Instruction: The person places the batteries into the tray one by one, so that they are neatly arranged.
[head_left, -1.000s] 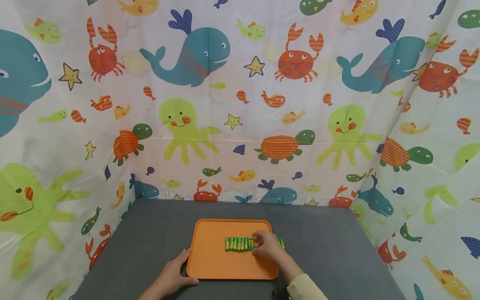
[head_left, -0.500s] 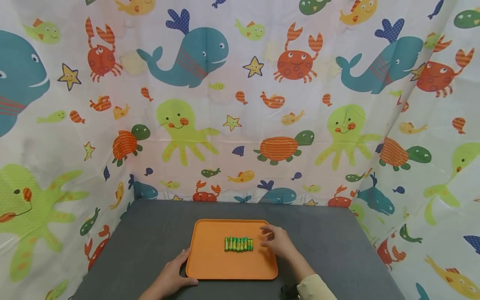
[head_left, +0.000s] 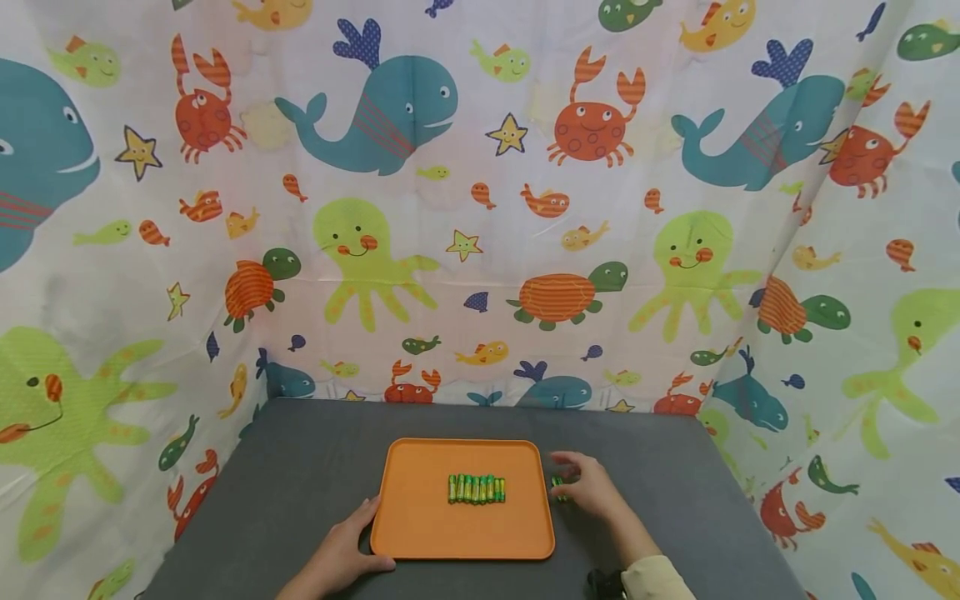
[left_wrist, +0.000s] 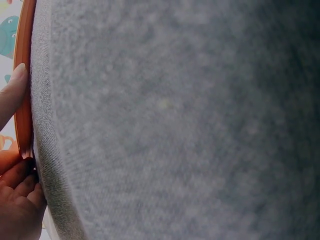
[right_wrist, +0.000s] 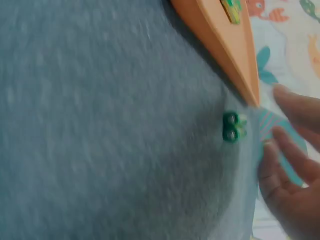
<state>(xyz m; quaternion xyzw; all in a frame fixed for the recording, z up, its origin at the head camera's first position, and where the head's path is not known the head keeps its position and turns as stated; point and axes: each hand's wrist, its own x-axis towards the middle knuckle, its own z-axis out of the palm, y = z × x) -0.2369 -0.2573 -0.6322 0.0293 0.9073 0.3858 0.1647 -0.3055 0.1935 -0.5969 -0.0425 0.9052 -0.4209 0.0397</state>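
Observation:
An orange tray [head_left: 462, 533] lies on the grey table. A row of several green-and-yellow batteries [head_left: 476, 489] lies side by side in it. My left hand [head_left: 341, 542] holds the tray's near left corner, thumb along the front rim and fingers at the left side. In the left wrist view, the thumb [left_wrist: 16, 87] presses against the tray's edge. Just off the tray's right side, two batteries [right_wrist: 234, 127] lie together on the table. My right hand [head_left: 592, 487] hovers around them, thumb and fingers parted, with a gap between fingers and batteries in the right wrist view.
A grey cloth covers the table [head_left: 315, 450]. Behind it and along both sides hangs a white curtain [head_left: 480, 317] printed with sea animals. The tray's raised right rim [head_left: 547, 500] stands between the battery row and the loose pair.
My right hand has moved right, from the end of the row, over the tray's rim, to the pair on the table. The left hand stays at the corner.

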